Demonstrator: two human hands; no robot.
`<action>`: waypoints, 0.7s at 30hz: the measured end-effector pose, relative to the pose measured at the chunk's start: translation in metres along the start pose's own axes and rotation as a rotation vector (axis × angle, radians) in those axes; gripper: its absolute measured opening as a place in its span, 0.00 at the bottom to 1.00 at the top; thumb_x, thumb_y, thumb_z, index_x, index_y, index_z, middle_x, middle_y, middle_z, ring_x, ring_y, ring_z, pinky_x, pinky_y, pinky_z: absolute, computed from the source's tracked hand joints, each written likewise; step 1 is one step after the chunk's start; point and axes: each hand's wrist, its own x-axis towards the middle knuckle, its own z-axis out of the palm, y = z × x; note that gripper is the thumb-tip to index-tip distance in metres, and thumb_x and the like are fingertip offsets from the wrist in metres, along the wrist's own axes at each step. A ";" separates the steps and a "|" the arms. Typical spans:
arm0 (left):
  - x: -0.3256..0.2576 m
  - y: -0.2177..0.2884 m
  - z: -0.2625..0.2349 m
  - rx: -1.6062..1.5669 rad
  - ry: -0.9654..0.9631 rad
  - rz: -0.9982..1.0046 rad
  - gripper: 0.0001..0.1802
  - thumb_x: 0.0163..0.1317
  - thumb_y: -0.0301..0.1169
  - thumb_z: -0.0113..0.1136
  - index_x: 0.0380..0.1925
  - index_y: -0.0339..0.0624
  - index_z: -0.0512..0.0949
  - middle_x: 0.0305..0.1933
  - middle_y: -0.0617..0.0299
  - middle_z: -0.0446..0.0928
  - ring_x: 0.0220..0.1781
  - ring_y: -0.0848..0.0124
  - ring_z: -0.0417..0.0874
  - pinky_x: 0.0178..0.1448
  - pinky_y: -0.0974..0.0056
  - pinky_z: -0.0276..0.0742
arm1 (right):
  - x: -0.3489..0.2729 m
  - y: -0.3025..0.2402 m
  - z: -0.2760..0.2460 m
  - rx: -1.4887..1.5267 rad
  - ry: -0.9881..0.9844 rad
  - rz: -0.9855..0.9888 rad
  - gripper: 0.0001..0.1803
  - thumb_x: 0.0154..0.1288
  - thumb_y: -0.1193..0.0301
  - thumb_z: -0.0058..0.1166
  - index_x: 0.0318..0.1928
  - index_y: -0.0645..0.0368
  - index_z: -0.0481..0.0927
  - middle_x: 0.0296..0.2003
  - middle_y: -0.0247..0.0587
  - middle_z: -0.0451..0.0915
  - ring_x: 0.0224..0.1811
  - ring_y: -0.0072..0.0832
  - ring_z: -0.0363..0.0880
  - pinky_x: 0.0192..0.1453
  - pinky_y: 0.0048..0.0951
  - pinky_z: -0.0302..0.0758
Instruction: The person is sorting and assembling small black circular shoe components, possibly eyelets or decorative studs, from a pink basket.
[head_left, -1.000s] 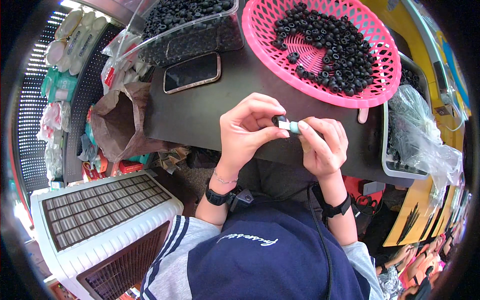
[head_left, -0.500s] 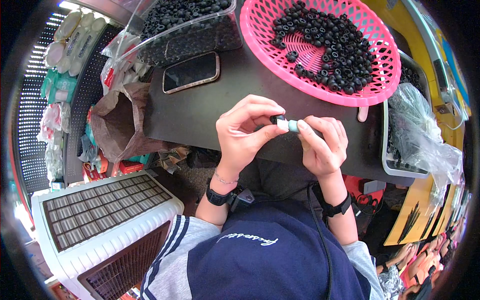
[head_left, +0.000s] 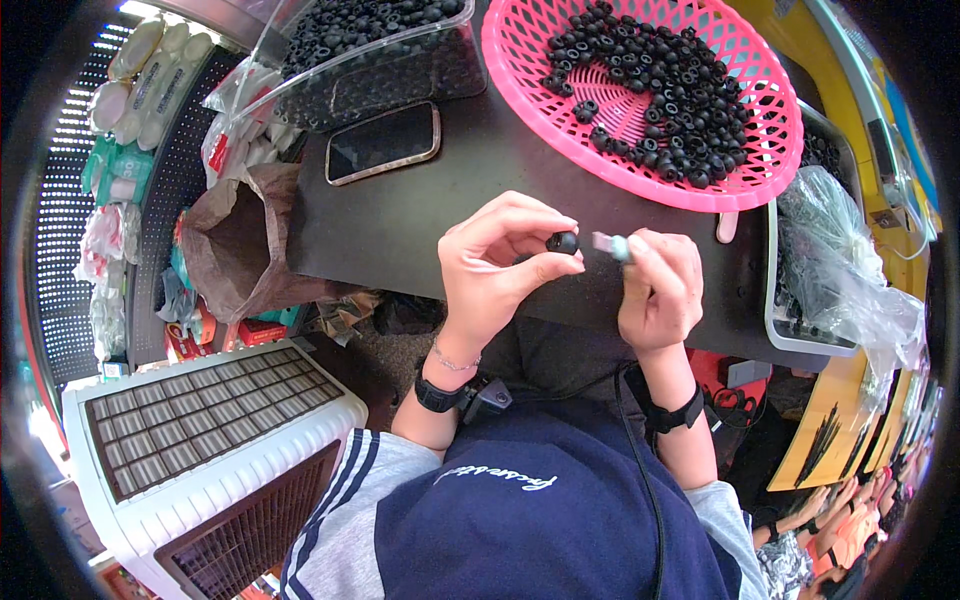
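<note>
Between the thumb and forefinger of my left hand (head_left: pixel 508 250) is a small round black plastic piece (head_left: pixel 562 243). My right hand (head_left: pixel 660 285) pinches a small pale blue-green tool with a whitish tip (head_left: pixel 612 246), blurred by motion. A narrow gap separates the tool's tip from the black piece. Both hands are above the near part of the dark table (head_left: pixel 400 235). Beyond them stands a pink plastic basket (head_left: pixel 560 150) holding many similar black pieces (head_left: pixel 690 120).
A clear plastic bin (head_left: pixel 390 70) full of black pieces stands at the back left, with a phone (head_left: pixel 383 146) before it. On the right, a grey tray (head_left: pixel 815 345) lies under a clear plastic bag (head_left: pixel 835 240). A brown bag (head_left: pixel 235 250) and white air cooler (head_left: pixel 220 420) are left.
The tool has come away from the black piece as my right hand moved slightly right and its fingers curled. My left hand has barely moved and still holds the piece.
</note>
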 end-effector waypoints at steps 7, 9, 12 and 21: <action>0.001 0.000 0.001 -0.067 -0.014 -0.009 0.16 0.46 0.12 0.67 0.38 0.27 0.79 0.41 0.53 0.76 0.38 0.69 0.83 0.42 0.70 0.83 | -0.005 0.001 0.001 0.106 -0.037 0.096 0.09 0.65 0.73 0.52 0.42 0.64 0.74 0.28 0.44 0.78 0.23 0.36 0.74 0.28 0.31 0.69; 0.001 -0.001 0.002 -0.072 -0.039 -0.014 0.17 0.46 0.13 0.68 0.39 0.28 0.79 0.41 0.54 0.76 0.39 0.71 0.83 0.42 0.71 0.83 | -0.003 0.001 -0.001 0.100 -0.096 0.110 0.08 0.65 0.71 0.51 0.39 0.64 0.73 0.26 0.43 0.77 0.22 0.35 0.73 0.27 0.31 0.67; 0.001 0.005 0.005 -0.103 -0.096 -0.150 0.20 0.45 0.13 0.68 0.42 0.30 0.80 0.41 0.56 0.76 0.41 0.72 0.81 0.42 0.72 0.82 | -0.001 0.002 -0.001 0.098 -0.119 0.110 0.08 0.66 0.69 0.49 0.34 0.63 0.73 0.23 0.41 0.74 0.20 0.35 0.71 0.26 0.32 0.64; 0.002 -0.001 0.004 0.026 -0.213 -0.065 0.18 0.44 0.17 0.71 0.39 0.31 0.81 0.39 0.55 0.76 0.37 0.71 0.81 0.39 0.71 0.81 | -0.001 0.003 -0.001 0.048 -0.129 0.085 0.09 0.64 0.72 0.51 0.29 0.63 0.74 0.21 0.40 0.73 0.18 0.35 0.72 0.23 0.32 0.64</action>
